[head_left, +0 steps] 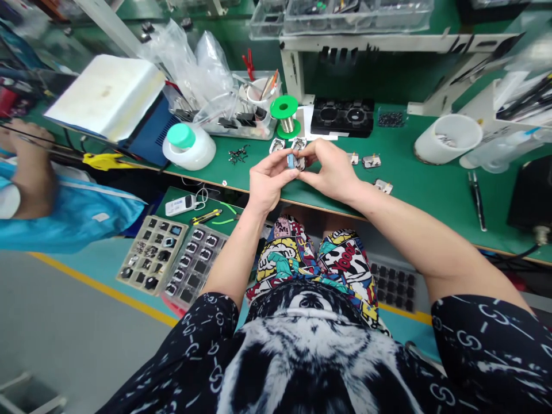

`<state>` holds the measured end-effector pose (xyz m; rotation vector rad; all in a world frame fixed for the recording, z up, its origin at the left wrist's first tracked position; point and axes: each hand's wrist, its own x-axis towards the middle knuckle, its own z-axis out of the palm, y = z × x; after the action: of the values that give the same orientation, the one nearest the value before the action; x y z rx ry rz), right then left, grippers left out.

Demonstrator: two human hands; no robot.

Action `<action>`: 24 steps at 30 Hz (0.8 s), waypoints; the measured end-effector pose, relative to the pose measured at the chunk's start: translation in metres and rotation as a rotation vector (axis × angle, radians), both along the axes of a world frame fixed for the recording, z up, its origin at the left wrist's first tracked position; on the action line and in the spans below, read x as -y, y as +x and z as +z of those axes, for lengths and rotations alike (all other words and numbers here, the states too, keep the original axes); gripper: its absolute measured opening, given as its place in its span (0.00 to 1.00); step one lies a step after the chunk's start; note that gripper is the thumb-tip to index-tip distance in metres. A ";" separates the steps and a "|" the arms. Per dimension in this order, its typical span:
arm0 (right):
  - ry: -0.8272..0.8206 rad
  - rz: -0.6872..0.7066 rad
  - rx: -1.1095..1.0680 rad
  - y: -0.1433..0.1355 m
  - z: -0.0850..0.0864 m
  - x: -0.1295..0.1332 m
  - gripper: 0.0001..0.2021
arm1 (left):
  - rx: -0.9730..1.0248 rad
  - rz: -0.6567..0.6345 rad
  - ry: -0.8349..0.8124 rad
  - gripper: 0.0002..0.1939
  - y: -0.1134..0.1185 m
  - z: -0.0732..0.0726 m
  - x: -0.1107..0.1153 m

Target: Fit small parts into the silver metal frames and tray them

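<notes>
Over the front edge of the green bench, my left hand [268,183] and my right hand [330,169] hold one small blue and silver part [295,162] between their fingertips. The fingers of both hands are pinched on it. Just behind lie two small white housings, one at the left [276,145] and one partly behind my fingers [298,143]. To the right of my right hand are more small metal parts [371,161]. A green solder spool [285,117] stands behind the housings.
Black screws [238,154] and a white bottle with a green cap [188,146] are at the left. A black tray [342,117] lies behind. At the right are a white cup [447,140] and tweezers [476,201]. Compartment trays [152,253] sit lower left, near another person's arm [34,167].
</notes>
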<state>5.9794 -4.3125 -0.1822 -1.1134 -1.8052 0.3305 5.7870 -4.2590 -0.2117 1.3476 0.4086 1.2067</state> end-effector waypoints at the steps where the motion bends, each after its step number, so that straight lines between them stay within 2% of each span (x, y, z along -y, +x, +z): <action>1: 0.009 0.002 -0.004 0.000 0.000 0.000 0.15 | -0.001 0.001 -0.006 0.26 0.000 0.000 0.000; 17: 0.066 -0.056 0.016 -0.003 -0.002 0.000 0.14 | 0.034 0.007 -0.038 0.25 0.002 0.006 0.004; 24: 0.060 -0.078 0.037 -0.005 -0.003 0.000 0.12 | 0.027 0.060 -0.048 0.26 0.003 0.004 0.005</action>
<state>5.9743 -4.3128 -0.1850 -1.1509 -1.7865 0.2090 5.7897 -4.2639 -0.2073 1.2845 0.4587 1.2552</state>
